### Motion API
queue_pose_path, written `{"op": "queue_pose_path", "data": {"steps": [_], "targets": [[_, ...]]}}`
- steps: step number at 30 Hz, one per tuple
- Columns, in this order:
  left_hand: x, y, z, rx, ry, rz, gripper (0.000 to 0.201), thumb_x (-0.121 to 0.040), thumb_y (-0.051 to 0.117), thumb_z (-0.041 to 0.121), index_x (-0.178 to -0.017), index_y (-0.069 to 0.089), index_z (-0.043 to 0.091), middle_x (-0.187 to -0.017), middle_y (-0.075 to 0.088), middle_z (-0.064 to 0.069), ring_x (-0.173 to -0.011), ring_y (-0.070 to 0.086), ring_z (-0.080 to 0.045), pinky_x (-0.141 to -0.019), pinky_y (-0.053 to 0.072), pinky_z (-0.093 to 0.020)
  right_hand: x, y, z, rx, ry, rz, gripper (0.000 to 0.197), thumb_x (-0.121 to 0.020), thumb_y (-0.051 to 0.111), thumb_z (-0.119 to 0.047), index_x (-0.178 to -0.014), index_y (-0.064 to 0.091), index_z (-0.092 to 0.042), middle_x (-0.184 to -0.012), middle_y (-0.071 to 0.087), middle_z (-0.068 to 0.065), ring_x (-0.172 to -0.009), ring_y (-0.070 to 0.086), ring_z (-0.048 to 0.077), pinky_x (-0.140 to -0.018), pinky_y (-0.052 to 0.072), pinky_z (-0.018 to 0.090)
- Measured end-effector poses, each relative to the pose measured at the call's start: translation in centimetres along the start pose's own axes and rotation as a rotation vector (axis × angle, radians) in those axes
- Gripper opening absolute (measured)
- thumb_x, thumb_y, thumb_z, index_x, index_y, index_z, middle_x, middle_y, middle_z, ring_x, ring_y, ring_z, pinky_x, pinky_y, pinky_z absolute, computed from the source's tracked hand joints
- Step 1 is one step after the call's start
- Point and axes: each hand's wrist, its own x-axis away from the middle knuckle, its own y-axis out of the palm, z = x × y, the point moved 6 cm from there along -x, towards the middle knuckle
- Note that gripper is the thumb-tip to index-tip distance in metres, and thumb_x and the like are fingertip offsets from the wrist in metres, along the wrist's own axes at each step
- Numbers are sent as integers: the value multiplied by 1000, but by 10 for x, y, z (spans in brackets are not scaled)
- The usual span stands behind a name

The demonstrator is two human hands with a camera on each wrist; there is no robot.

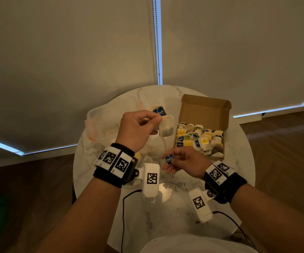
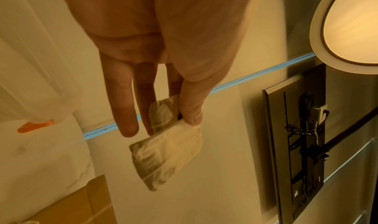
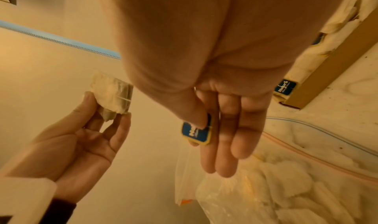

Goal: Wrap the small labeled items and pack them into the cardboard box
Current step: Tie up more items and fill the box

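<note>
Pale roller blinds are hanging behind a round white marble table, with dark wood floor showing on either side of it.

Above that table the left hand is acting as one grip, its thumb and forefinger pinching the top of a beige paper tea bag while the other fingers are trailing loosely. Below and to the right of it, the right hand is forming a second grip, thumb pressing a small blue square paper tag against the forefinger. A thin string is hanging from the bag toward that tag, so the winding of string around bag seems to be only beginning.

Just beyond the right grip, an open brown cardboard box is sitting with its lid flap standing up at the far side, already packed nearly full with wrapped bags carrying blue and yellow tags. Beneath and beyond the left grip, a clear plastic zip bag is lying with more unwrapped bags inside, so several are probably remaining.

Room is tightening: the box is sitting near the table's far right edge, and little free space is showing inside it. Open table is lying nearer the person, under both wrists.
</note>
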Motion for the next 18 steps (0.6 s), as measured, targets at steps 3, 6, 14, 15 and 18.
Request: {"op": "queue_pose_path", "data": {"steps": [3,6,14,15,18], "targets": [[0,1,0,9,-4,-7,17,-88,70,5,-79,73,20,-82,72,-7,-82,72,-29,-69,62,-40,-2,-6,4,-11,8,104,12,-94,53,5,-105,57,2,-88,73,21,-74,72,23,-67,58,30],[1,3,2,20,-5,-16,17,-88,70,5,-80,73,19,-83,72,-7,-81,72,-28,-69,62,-40,-5,-20,1,177,-42,269,6,-85,70,-2,-90,70,-4,-80,72,8,-65,65,10,-60,53,20],[9,5,-1,34,-15,-85,15,-87,70,4,-81,75,17,-81,73,-12,-77,72,-25,-68,62,-39,-9,-46,-27,-67,-29,429,11,-91,64,-7,-89,73,-1,-78,74,16,-68,72,23,-63,60,27],[10,6,-3,29,-16,-96,14,-87,70,4,-81,75,16,-81,73,-11,-77,72,-25,-68,62,-38,-8,-49,-33,-71,-38,446,11,-91,65,-10,-90,74,-3,-79,75,13,-71,73,23,-67,61,28],[15,8,-10,-1,-28,-126,15,-87,71,6,-81,75,19,-78,74,-4,-77,72,-25,-67,62,-37,-2,-60,-55,-38,-138,517,9,-88,68,-6,-96,72,-8,-81,74,9,-71,72,20,-69,60,28]]}}
